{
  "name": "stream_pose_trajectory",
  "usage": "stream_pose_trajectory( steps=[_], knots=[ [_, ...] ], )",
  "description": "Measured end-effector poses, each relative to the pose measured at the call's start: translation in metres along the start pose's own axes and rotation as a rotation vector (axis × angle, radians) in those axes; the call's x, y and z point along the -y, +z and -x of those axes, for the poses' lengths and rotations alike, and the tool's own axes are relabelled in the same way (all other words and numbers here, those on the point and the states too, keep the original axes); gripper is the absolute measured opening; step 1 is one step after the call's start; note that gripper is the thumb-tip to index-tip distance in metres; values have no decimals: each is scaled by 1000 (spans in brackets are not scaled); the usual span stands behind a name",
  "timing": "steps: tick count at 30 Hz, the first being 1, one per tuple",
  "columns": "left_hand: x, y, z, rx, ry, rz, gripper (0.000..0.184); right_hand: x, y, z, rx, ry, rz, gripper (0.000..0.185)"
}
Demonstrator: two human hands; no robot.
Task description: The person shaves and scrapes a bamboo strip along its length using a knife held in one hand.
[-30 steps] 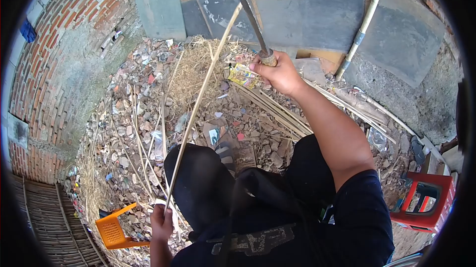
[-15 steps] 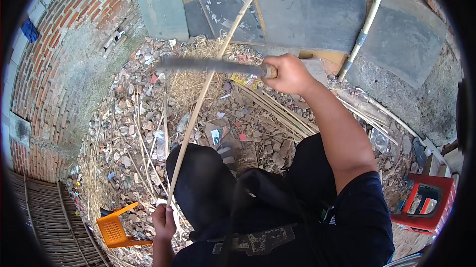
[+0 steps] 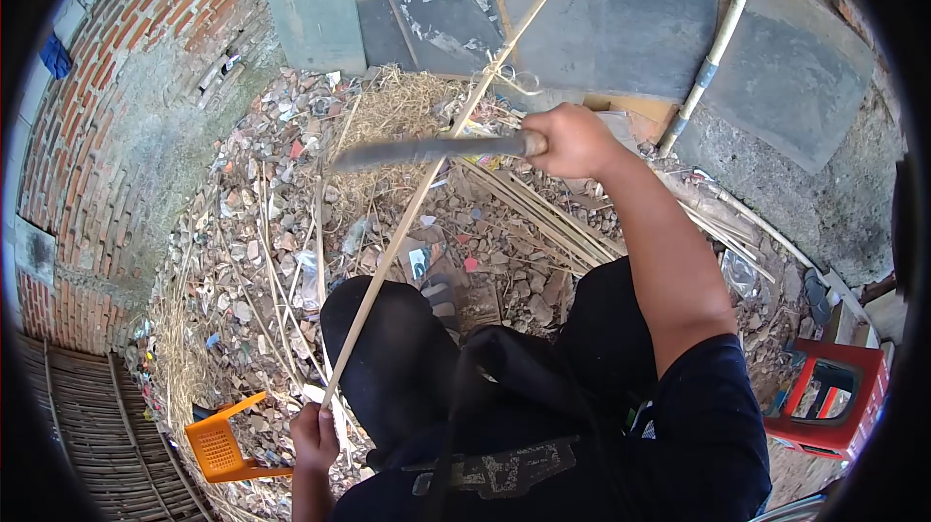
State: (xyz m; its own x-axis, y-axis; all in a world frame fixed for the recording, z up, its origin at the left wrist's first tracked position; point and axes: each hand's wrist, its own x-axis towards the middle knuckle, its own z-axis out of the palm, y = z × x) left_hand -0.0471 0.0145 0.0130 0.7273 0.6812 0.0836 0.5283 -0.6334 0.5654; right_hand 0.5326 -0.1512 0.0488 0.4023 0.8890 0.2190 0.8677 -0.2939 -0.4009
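In the head view, the stick (image 3: 393,253) is long, thin and pale tan, with thin curls near its far end. It slants over the left knee (image 3: 407,333) toward the stony ground's (image 3: 524,275) far edge. The left hand (image 3: 314,437) pinches its near end; the right hand (image 3: 567,139) grips a knife (image 3: 417,151). Since half a second ago, the curls are new and the tip sits further right.

We make out a dark navy shirt (image 3: 708,440), its short right sleeve (image 3: 713,377) stopping near the elbow, with a worn, blocky, greyish print (image 3: 495,469) across the front. Below, we see black trousers (image 3: 378,338) and partly hidden, grey-striped footwear (image 3: 442,301).
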Motion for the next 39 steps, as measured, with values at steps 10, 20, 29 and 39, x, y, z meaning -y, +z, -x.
stream_pose_trajectory(
  steps=[10, 20, 29, 39],
  knots=[
    [14, -3, 10, -47, -31, 2, 32, -70, 22, -4, -476, 659, -554, 41],
    [-9, -11, -5, 133, -285, 341, 18, -47, 4, 4, -445, 383, -533, 32],
    [-16, -3, -11, 89, -238, 240, 26, -9, 15, -4, -188, 150, -163, 27],
    [-4, 6, -10, 27, -218, 318, 26, -3, 35, -20, -531, 385, -901, 34]
  ],
)
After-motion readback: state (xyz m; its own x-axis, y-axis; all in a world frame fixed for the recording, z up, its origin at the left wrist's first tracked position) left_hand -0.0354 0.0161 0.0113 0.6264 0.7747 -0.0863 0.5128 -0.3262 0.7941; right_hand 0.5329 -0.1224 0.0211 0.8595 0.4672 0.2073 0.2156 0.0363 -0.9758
